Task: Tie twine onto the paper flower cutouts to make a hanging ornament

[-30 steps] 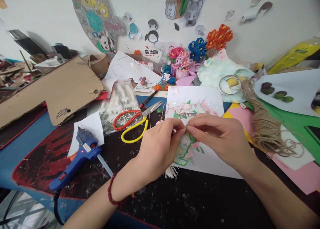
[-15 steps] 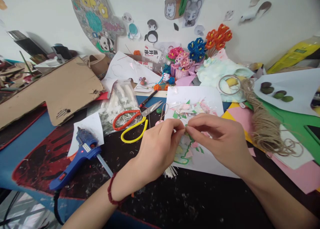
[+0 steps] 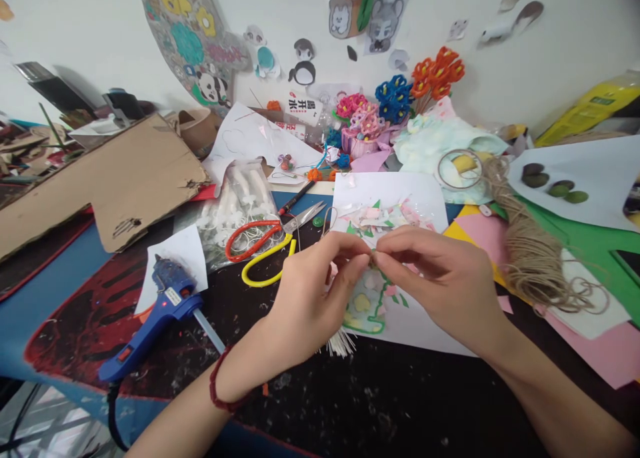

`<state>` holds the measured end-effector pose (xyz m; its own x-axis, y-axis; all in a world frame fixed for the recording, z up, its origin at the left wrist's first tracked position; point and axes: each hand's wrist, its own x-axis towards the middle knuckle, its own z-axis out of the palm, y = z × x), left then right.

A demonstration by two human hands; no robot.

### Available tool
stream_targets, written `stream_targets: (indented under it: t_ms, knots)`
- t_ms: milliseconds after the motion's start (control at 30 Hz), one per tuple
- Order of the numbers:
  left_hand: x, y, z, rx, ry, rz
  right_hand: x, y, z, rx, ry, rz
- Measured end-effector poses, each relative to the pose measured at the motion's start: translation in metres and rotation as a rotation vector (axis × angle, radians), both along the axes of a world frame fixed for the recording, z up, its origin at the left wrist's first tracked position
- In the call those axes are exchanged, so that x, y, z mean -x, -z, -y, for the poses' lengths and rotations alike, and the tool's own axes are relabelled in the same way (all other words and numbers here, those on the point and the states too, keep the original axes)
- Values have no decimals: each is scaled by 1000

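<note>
Both hands are brought together above the white sheet [image 3: 430, 325], the left hand [image 3: 317, 298] and the right hand [image 3: 445, 278] pinching a tiny brownish thing [image 3: 373, 261], too small to name. Just below them, over the sheet's near part, a green-edged piece [image 3: 363, 305] shows more of itself than a moment ago; the fingertips still meet, so the grip seems steady. Left of the sheet are scissors [image 3: 289, 227] on the worktop [image 3: 50, 305]; twine [image 3: 535, 258] lies right.

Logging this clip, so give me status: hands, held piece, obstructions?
Left hand and right hand pinching small piece, mostly hidden. White paper beneath. Scissors close by left hand; nothing visibly blocking fingers.
</note>
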<state>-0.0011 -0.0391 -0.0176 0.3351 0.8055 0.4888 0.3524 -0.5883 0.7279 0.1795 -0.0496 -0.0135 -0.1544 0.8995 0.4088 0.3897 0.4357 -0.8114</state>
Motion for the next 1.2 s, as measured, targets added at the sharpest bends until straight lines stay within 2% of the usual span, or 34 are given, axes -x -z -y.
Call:
stream_targets:
  t_ms: [233, 433, 633, 1200]
  knots:
    - [3, -7, -2, 394, 80, 170, 0, 0, 0, -46, -1, 8]
    - [3, -8, -5, 518, 125, 252, -1, -1, 0, -87, -15, 38]
    - [3, -10, -6, 548, 137, 275, -1, -1, 1, -108, -20, 48]
    - [5, -9, -4, 451, 101, 219, -1, -2, -1, -129, -18, 68]
